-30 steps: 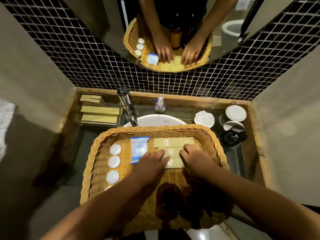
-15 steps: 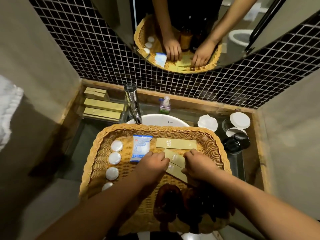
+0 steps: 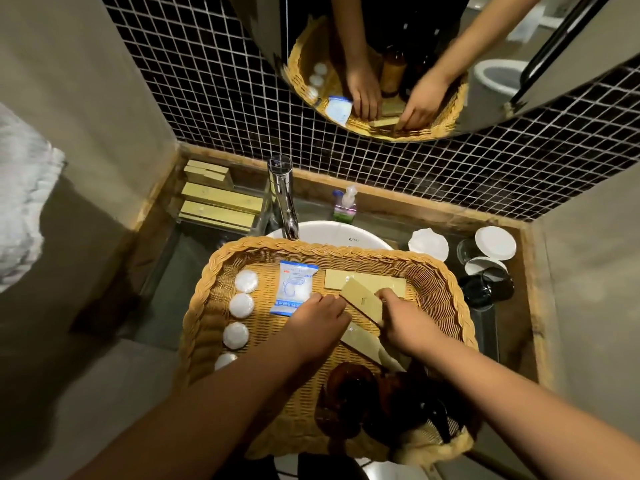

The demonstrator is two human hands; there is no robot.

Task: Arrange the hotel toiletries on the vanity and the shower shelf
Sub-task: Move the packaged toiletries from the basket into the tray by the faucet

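Black mosaic tile (image 3: 214,98) backs a narrow vanity counter (image 3: 194,268) with a chrome faucet (image 3: 285,202) over a white basin (image 3: 332,233). Across the basin sits a wicker basket (image 3: 446,282). At its left side lie 4 round white pucks (image 3: 246,280) in a column, then a blue-and-white sachet (image 3: 294,287). 1 flat tan box (image 3: 394,284) lies at the far side. The left hand (image 3: 320,322) and right hand (image 3: 408,323) both clamp tilted tan boxes (image 3: 363,303), fingers curled closed around their edges. Dark amber bottles (image 3: 349,386) stand at the near end. More tan boxes (image 3: 221,202) are stacked at the counter's left rear; a small pump bottle (image 3: 345,206) stands behind the basin.
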